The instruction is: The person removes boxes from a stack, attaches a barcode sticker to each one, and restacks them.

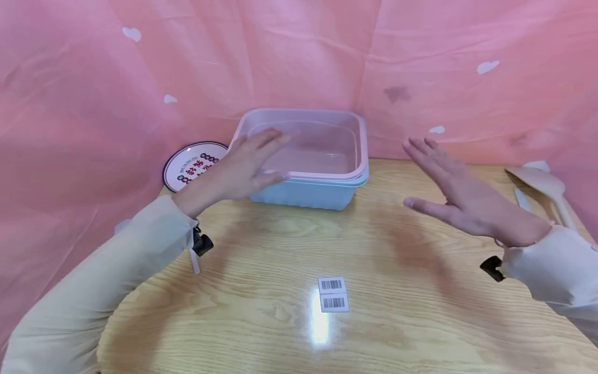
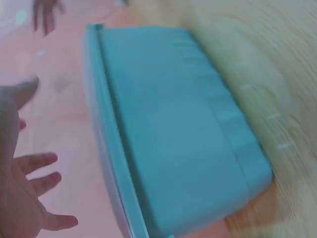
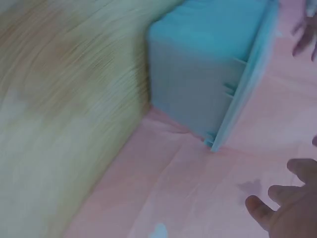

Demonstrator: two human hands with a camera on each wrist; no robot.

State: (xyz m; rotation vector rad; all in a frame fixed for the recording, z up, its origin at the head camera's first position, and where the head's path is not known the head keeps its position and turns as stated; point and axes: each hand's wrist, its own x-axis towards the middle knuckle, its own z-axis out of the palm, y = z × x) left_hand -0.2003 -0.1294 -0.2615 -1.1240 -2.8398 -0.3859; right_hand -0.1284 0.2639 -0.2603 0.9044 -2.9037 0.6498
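Note:
A pink tub (image 1: 322,150) is nested in a blue tub (image 1: 303,194) at the back of the wooden table. My left hand (image 1: 243,166) hovers over the near left corner of the tubs, fingers spread and holding nothing. To the right of the tubs, my right hand (image 1: 460,195) is raised in the air, its fingers extended and thumb apart. In the left wrist view the blue tub (image 2: 173,129) stands beside the spread fingers. The right wrist view shows the end of the blue tub (image 3: 193,79) away from my fingertips.
A round white plate (image 1: 187,161) with red characters lies left of the tubs. At the right edge are a beige spatula (image 1: 537,179) and a knife-like blade (image 1: 522,199). A barcode label (image 1: 334,294) is on the table (image 1: 261,311). Pink curtain (image 1: 303,52) hangs behind.

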